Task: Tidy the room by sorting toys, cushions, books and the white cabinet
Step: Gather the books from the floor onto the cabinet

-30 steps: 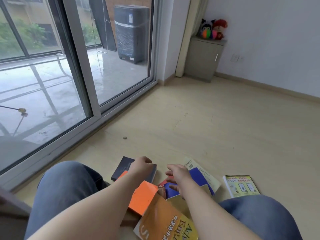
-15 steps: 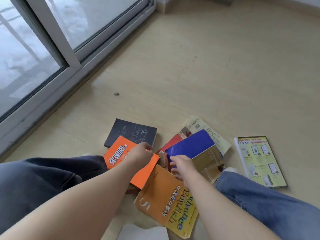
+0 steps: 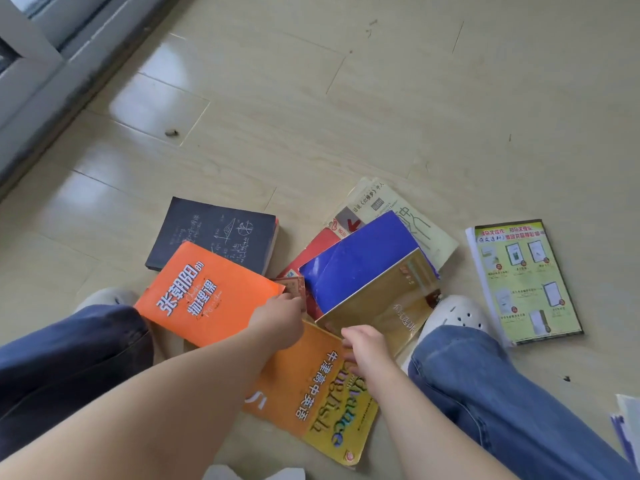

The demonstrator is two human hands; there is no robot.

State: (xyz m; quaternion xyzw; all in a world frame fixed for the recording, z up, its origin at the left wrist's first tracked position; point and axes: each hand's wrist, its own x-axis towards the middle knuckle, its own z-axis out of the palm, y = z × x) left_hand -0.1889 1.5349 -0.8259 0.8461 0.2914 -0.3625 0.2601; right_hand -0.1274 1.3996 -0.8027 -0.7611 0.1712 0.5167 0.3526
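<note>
The left hand [image 3: 277,320] pinches a corner of the orange book [image 3: 204,292] and the right hand [image 3: 365,344] grips the lower edge of the tilted gold book [image 3: 384,299], while other books [image 3: 214,233] lie loosely heaped on the floor [image 3: 346,116], so sorting seems barely begun.

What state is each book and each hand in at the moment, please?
black book, closed, flat on floor
orange book, closed, overlapping black book, corner gripped by left hand
gold book, tilted, near edge held by right hand
orange-yellow textbook, closed, flat
green booklet, closed, flat, apart from the others
</note>
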